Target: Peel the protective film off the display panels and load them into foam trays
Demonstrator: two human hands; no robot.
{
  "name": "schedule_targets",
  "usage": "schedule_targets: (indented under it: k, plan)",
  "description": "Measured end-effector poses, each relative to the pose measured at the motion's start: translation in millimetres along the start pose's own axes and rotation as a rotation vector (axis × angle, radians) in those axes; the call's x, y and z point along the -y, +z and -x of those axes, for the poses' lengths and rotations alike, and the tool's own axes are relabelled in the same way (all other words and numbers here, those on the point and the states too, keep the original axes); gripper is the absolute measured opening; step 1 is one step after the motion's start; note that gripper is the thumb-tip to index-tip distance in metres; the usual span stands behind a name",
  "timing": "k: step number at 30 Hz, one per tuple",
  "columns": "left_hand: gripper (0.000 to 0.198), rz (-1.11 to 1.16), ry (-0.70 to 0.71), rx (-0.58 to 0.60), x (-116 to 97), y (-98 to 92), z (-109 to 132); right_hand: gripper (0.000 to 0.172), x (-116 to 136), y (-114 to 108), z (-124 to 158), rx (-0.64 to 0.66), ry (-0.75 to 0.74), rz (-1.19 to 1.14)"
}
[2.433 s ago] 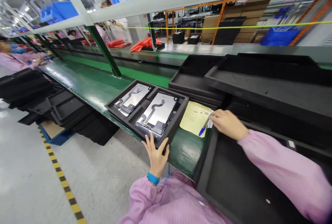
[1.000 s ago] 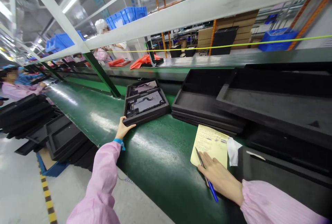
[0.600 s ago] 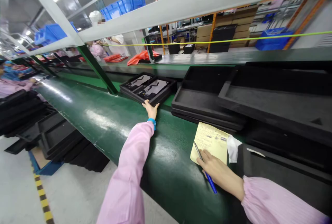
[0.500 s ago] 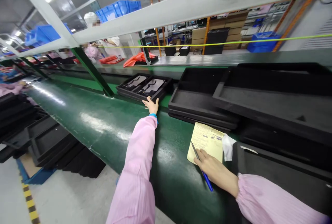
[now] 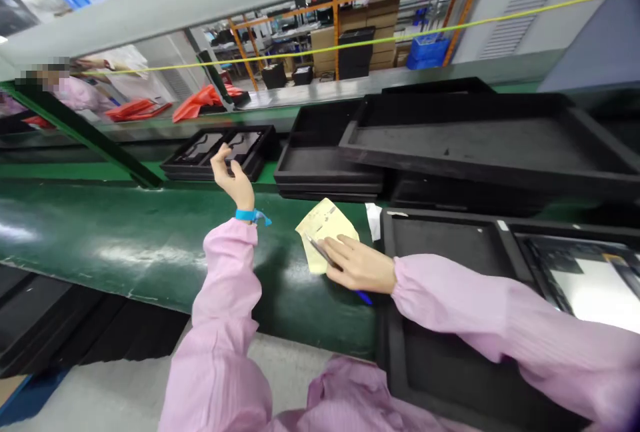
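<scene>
My left hand (image 5: 233,179) is raised in front of a black two-compartment tray (image 5: 213,173) that holds flat panels with dark cables. Its fingers are apart with nothing in them, and a blue band circles the wrist. Under my right hand (image 5: 356,264), a pen (image 5: 321,249) slants across a yellow sheet of paper (image 5: 327,217) with handwriting. The fingers are closed around the pen, whose grey tip points to the far left and whose blue end shows below the palm. The hand partly covers the sheet.
Black trays (image 5: 325,179) are stacked at the back, with a larger tray (image 5: 480,135) overlapping them. Near my right arm lies another tray (image 5: 450,235), a screen-like panel (image 5: 595,279) in its right compartment. A green post (image 5: 120,159) stands left; a yellow cord (image 5: 380,40) crosses ahead.
My view has swung right. My left hand has drawn back from the tray with panels and lifted. My right hand stays at the paper with the pen.
</scene>
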State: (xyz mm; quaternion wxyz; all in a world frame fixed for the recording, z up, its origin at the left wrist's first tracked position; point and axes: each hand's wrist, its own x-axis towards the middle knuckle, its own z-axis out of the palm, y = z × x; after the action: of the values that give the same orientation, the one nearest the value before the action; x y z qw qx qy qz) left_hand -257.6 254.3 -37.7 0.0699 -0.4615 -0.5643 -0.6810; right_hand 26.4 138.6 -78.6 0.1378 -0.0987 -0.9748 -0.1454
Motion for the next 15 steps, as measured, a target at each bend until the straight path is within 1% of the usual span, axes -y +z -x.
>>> schedule_targets:
  k: [2,3,4,5,6,8,9,11,13,15]
  plan:
    - [0.024,0.134,0.164,0.068,-49,-1.0,22,0.018,17,-32,27,-0.103,-0.026,0.044]
    - [0.024,0.190,0.223,0.123,-74,-3.3,36,0.017,25,-46,45,-0.139,-0.012,0.085]
    - [0.019,0.306,0.307,0.181,-98,-6.6,50,0.016,32,-57,65,-0.161,0.015,0.133]
    - [0.014,0.377,0.322,0.301,-120,-10.2,66,0.017,37,-64,85,-0.165,0.052,0.159]
    - [0.012,0.432,0.339,0.421,-139,-13.3,83,0.019,40,-69,106,-0.162,0.122,0.122]
    - [0.013,0.482,0.412,0.669,-168,-15.6,115,0.020,40,-72,145,-0.162,0.353,-0.104]
    - [0.014,0.477,0.460,0.785,-177,-13.7,130,0.018,38,-71,161,-0.177,0.498,-0.237]
    - [0.013,0.428,0.532,0.996,-185,-3.9,156,0.018,31,-67,185,-0.258,0.792,-0.417]
    - [0.015,0.325,0.547,1.174,-183,10.1,177,0.021,21,-61,195,-0.394,1.028,-0.464]
    - [0.021,0.200,0.561,1.327,-176,21.1,191,0.028,12,-53,194,-0.538,1.213,-0.577]
